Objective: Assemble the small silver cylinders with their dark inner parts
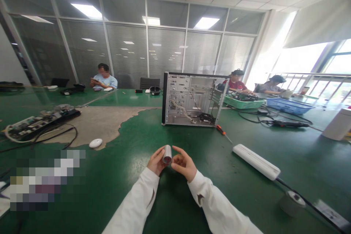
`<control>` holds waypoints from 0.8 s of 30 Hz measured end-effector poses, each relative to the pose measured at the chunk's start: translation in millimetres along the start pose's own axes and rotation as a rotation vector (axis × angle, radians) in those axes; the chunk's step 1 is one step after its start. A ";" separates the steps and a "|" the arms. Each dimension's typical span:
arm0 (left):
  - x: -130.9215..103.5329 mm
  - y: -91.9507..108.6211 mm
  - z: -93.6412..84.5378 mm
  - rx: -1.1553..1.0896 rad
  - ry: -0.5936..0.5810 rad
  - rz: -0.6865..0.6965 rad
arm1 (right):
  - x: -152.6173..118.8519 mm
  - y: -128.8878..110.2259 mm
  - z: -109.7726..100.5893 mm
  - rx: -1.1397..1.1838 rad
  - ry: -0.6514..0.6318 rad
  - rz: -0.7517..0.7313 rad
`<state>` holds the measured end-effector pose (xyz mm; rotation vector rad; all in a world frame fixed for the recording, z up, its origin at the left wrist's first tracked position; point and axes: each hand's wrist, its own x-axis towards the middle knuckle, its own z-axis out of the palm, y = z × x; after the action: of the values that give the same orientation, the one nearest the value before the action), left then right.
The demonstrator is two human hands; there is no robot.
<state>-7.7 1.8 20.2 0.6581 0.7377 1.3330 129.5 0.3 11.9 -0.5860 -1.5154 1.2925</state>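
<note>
My left hand (156,161) is closed around a short silver metal cylinder (167,153), holding it a little above the green table. The cylinder tilts so that its round end, which looks hollow and reddish inside, faces me. Just to its right is my right hand (184,163), index finger and thumb apart and the other fingers curled. Its fingertips come very close to the cylinder; whether they touch it I cannot tell. Beyond both hands stands an opened computer case (192,98), its metal frame, loose wires and a black fan showing. An orange-handled screwdriver (221,130) lies by its lower right corner.
To the right lie a white power strip (256,161) and a grey roll (293,203). Green (244,104) and blue baskets (290,106) stand farther back. At left are a circuit board assembly (41,122) and a white disc (95,143). Several people sit across the table.
</note>
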 end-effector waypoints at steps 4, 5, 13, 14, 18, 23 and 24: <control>-1.9 2.6 -0.6 -0.083 -0.052 -0.065 | 0.6 7.4 2.2 0.010 0.059 -0.031; -2.2 3.5 -0.6 -0.099 -0.053 -0.086 | 0.6 9.2 2.5 -0.001 0.085 -0.038; -2.5 5.8 -0.2 -0.136 -0.032 -0.274 | -0.8 4.5 0.9 -0.151 0.190 -0.061; -2.0 4.7 -0.4 -0.127 -0.030 -0.288 | -1.3 2.4 0.9 -0.171 0.168 -0.065; -0.5 -1.5 -0.7 -0.088 -0.050 -0.280 | -4.1 -8.7 2.0 -0.323 0.076 -0.132; -0.6 -7.1 0.7 -0.069 -0.071 -0.182 | -5.2 -24.5 4.8 -0.655 0.054 -0.331; -0.6 -7.5 1.0 -0.059 -0.065 -0.180 | -5.0 -26.3 5.1 -0.692 0.057 -0.358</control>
<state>-2.5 0.2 15.0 0.5721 0.6862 1.1586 132.9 -14.2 34.6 -0.7291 -1.9132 0.4568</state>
